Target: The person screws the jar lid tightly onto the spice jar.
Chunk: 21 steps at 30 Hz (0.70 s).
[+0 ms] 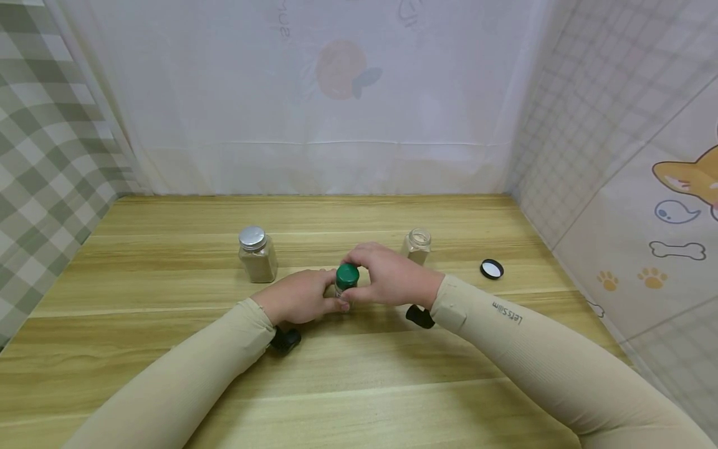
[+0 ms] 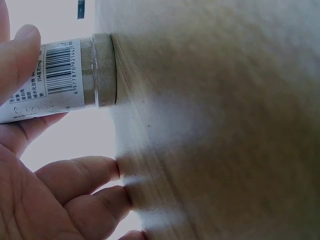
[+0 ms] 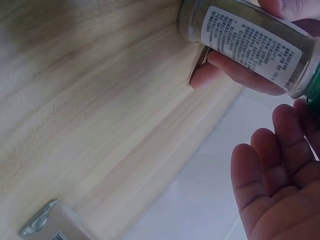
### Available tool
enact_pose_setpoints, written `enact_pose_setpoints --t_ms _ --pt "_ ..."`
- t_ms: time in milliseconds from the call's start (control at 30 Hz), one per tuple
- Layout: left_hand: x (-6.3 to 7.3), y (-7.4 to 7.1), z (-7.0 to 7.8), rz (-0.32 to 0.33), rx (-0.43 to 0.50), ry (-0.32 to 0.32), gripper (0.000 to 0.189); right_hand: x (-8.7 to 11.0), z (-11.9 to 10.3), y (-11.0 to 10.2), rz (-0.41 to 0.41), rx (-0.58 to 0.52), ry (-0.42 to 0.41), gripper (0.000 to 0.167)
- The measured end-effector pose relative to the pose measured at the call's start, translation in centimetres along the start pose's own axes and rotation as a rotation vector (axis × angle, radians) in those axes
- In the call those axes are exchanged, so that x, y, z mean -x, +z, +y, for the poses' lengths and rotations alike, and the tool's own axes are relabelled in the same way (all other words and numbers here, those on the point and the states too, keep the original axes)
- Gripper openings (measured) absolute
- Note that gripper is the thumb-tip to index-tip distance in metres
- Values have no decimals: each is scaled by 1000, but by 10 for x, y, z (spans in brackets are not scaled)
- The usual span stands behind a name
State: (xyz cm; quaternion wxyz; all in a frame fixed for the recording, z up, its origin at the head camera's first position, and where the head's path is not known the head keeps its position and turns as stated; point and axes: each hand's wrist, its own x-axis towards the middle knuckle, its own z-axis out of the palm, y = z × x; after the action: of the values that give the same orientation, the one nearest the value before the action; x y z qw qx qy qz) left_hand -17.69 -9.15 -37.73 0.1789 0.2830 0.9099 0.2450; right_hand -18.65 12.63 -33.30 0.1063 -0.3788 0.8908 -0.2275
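Observation:
A small clear spice jar (image 3: 255, 42) with a white printed label and a green cap (image 1: 348, 275) stands upright on the wooden table. My left hand (image 1: 298, 297) grips its body between thumb and fingers. In the left wrist view a barcode label (image 2: 60, 70) faces the camera, and the jar's base is at the tabletop. From the right, my right hand (image 1: 394, 275) holds the green cap with thumb and forefinger, its other fingers (image 3: 267, 165) spread beside the jar. Brownish powder shows through the glass.
A square jar with a silver lid (image 1: 258, 255) stands at the left, filled with light brown powder. Behind my right hand is an uncapped square jar (image 1: 417, 244). A black-rimmed lid (image 1: 492, 269) lies farther right. Fabric screens (image 1: 314, 168) border the table's back and sides.

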Motion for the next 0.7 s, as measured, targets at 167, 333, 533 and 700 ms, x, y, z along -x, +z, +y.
enact_pose_setpoints --t_ms 167,333,533,700 --pt "0 0 0 1 3 3 18 0 0 0 2 -21 -18 28" --pt "0 0 0 5 4 1 18 -1 -1 -1 1 -11 -27 25" --pt "-1 1 0 3 6 3 16 -3 -1 0 -4 3 -16 24" --pt "-1 1 -1 -5 9 -2 17 -3 0 1 -3 -3 -3 22"
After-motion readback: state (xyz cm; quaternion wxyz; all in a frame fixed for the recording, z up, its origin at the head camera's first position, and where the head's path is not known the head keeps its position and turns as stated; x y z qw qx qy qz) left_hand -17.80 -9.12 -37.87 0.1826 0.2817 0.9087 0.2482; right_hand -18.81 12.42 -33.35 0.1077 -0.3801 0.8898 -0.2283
